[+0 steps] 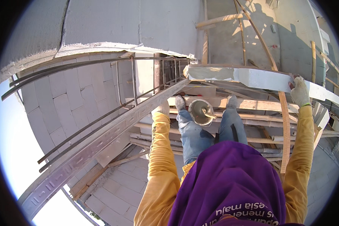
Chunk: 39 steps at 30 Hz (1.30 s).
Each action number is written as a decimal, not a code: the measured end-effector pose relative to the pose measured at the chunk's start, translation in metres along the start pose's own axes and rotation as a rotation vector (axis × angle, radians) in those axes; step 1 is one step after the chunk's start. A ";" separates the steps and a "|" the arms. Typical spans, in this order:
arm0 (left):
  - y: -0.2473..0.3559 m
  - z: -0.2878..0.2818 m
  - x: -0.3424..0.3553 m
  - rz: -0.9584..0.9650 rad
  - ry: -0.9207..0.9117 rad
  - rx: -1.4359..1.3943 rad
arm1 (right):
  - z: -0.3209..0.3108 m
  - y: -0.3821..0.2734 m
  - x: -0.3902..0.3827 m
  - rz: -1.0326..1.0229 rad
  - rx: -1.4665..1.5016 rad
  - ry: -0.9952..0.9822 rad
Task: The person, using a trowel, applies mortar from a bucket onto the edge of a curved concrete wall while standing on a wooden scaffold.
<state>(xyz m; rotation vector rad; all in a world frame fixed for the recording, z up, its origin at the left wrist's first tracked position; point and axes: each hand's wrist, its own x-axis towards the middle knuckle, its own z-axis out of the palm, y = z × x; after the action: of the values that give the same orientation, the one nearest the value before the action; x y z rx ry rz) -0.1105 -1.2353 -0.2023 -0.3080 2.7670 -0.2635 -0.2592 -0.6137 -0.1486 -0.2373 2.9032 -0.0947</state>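
While scuffed grey beam (105,137) partly masks left hand (162,108) | right hand (300,93) half-curled on patchy white ledge (261,78) | grips unclear

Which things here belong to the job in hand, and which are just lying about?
Likely in use:
long grey patterned bar, beside the pale gloved left hand
long white beam, under the pale gloved right hand

Likely just about:
round grey bucket, between the feet
flat brown wooden strip
thin dark metal rods

Worn on the head, tipped steeply down, close above purple cloth (226,177) at the lower edge, farther from the left hand (161,108), the right hand (300,93) and the feet (180,103) below, upright, wide fisheye, bending straight edges toward the rim.
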 end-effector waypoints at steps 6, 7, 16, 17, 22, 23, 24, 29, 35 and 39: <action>-0.004 0.013 -0.007 -0.179 0.165 -0.798 | -0.004 -0.022 0.023 0.122 -0.090 -0.027; -0.006 0.019 -0.008 -0.198 0.192 -0.956 | -0.001 -0.022 0.027 0.107 -0.093 0.008; 0.005 0.000 0.003 -0.271 0.372 -1.254 | -0.002 -0.301 0.044 -0.275 0.707 -0.171; 0.000 -0.001 -0.007 -0.350 0.307 -1.214 | 0.011 -0.330 0.046 -0.385 0.736 -0.193; 0.001 -0.005 0.003 -0.266 0.248 -0.877 | 0.091 -0.415 0.061 -0.417 0.728 -0.379; 0.002 -0.002 0.004 -0.247 0.267 -0.847 | 0.104 -0.419 0.064 -0.395 0.730 -0.448; 0.001 0.009 0.001 -0.304 0.272 -1.000 | 0.106 -0.429 0.069 -0.384 0.729 -0.523; 0.008 -0.004 0.000 -0.477 0.089 -1.219 | 0.073 -0.442 0.086 -0.324 0.762 -0.643; 0.003 0.015 0.002 -0.464 0.060 -1.318 | 0.096 -0.440 0.084 -0.454 0.683 -0.562; 0.008 0.020 -0.002 -0.471 0.122 -1.092 | 0.066 -0.444 0.089 -0.460 0.568 -0.557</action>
<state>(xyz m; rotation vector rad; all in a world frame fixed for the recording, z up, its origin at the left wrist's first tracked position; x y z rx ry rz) -0.1032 -1.2298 -0.2217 -1.2139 2.6202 1.1871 -0.2615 -1.0687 -0.1956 -0.6886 2.1164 -0.7747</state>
